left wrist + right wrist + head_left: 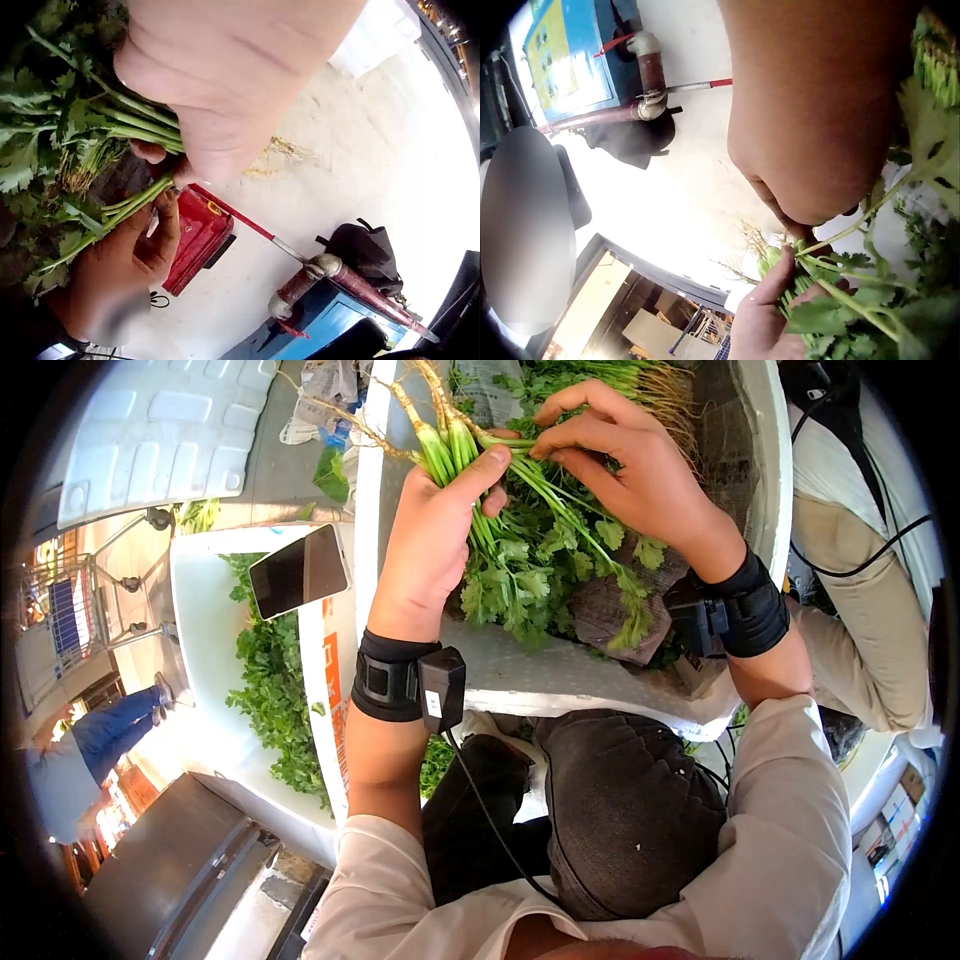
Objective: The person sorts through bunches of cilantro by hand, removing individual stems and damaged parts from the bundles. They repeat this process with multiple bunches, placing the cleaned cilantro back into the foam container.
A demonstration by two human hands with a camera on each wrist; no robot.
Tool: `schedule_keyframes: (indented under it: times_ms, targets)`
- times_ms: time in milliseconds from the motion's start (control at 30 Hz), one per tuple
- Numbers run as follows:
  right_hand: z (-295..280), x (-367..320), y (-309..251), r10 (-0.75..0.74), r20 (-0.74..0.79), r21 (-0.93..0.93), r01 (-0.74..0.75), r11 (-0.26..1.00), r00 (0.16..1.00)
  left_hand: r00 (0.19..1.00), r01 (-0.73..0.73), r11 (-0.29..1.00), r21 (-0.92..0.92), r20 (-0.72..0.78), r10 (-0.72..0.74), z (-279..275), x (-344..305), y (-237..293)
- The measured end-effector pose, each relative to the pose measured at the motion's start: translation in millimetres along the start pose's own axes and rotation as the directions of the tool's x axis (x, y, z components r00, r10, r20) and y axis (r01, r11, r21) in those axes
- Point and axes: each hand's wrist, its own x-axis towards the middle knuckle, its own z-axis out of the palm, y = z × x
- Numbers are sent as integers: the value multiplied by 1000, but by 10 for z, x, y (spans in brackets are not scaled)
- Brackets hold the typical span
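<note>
My left hand (435,535) grips a bunch of leafy green stems (455,455) near its pale roots (432,388), the leaves hanging down to the right. Beside it my right hand (640,470) pinches a thin stem at the bunch's top between thumb and forefinger. In the left wrist view the right hand (127,262) has stems along its fingers, below the gripped bunch (142,127). The right wrist view shows the left thumb lying across the stems (799,289), the right fingertips close by.
Under the hands a white foam box (560,670) holds more greens and rooted bunches (640,385). To the left, a phone (300,572) lies on the edge of another white box (205,630) with greens (270,710). A person's legs (860,610) are at the right; a cart (65,610) stands far left.
</note>
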Motion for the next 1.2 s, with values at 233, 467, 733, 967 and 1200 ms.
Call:
schedule_keyframes:
  times_ms: [233, 467, 733, 967, 1200]
  targets:
    - [35, 26, -56, -104, -45, -113, 99, 989, 994, 997, -72, 989, 132, -9, 74, 13, -18, -25]
    - [27, -12, -81, 167, 6, 74, -166, 983, 986, 961, -248, 882, 400, -17, 278, 9, 3, -100]
    - [132, -45, 0, 229, -5, 367, -211, 906, 973, 925, -357, 828, 432, 43, 377, 44, -22, -65]
    - [53, -36, -82, 184, -20, 146, -179, 973, 983, 923, -383, 878, 289, 70, 379, 100, -63, -45]
    - [9, -15, -32, -51, -71, -85, 45, 995, 996, 972, -234, 905, 355, 84, 218, 67, -62, 22]
